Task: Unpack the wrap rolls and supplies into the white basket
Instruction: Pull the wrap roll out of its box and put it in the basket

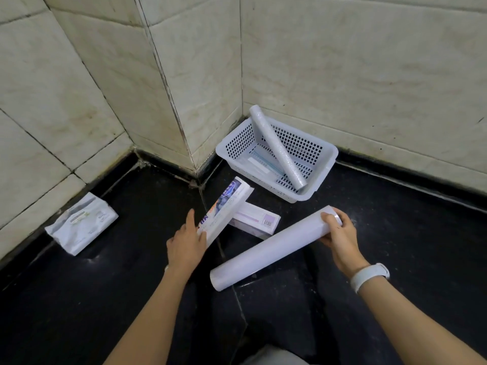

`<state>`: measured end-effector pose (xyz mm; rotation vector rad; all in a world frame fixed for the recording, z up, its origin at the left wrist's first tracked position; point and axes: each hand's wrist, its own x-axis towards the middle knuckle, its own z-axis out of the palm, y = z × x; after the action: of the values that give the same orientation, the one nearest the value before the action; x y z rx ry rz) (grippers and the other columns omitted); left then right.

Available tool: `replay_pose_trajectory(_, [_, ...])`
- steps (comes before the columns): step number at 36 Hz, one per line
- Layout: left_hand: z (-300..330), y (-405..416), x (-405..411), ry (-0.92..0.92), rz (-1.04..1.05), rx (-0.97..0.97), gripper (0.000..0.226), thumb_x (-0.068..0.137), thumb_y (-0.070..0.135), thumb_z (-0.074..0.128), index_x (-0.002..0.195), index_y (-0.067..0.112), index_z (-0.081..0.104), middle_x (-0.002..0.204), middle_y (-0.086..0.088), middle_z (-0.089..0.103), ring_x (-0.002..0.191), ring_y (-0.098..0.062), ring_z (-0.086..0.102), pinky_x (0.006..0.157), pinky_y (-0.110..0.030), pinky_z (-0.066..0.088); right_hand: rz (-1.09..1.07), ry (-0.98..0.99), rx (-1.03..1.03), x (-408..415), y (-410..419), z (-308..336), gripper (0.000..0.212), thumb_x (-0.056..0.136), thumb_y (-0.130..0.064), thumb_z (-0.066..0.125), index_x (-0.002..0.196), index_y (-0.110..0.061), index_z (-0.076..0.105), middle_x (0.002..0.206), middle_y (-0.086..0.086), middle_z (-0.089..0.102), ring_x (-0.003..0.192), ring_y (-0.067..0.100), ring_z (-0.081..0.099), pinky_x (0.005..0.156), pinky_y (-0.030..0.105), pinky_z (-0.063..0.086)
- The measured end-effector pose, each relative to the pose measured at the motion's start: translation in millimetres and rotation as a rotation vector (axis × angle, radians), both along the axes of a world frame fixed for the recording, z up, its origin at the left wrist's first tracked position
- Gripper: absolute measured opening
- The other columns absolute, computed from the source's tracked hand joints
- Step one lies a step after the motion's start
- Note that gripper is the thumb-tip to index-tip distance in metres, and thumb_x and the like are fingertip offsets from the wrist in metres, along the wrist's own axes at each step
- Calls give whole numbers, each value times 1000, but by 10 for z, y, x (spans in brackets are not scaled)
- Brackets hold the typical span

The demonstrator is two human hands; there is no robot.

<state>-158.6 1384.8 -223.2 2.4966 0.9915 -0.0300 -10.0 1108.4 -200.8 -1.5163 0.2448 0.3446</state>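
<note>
The white basket [324, 177] sits on the dark counter in the tiled corner. A wrapped roll [276, 146] leans in it, its top end over the back rim, above flat packets [257, 164] on the bottom. My right hand [340, 239] grips the far end of a thick white roll [268, 250] held slanted above the counter. My left hand [185, 242] holds the near end of a long printed box [226, 210], tilted up. A second long box [254, 219] lies flat beneath it.
A crumpled white mailer bag [81, 226] lies at the left against the wall. Tiled walls close in the back and left. A white band is on my right wrist [370, 276]. Dark counter stretches right of the basket.
</note>
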Motion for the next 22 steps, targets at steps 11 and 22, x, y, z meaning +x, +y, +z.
replay_pose_trajectory(11, [-91,103,-228,-221,358,-139,39,96,21,42,133,11,40,128,-17,51,107,-34,55,81,-44,45,-4,-12,15,15,203,16,28,85,-23,60,111,-25,52,116,6,55,96,17,59,61,25,52])
replay_pose_trajectory(22, [54,-77,-104,-257,56,-29,42,91,36,51,130,20,49,135,-5,47,123,-24,44,103,-43,36,-2,-25,8,82,335,57,43,86,-31,58,125,-15,49,124,11,56,107,24,58,76,34,53])
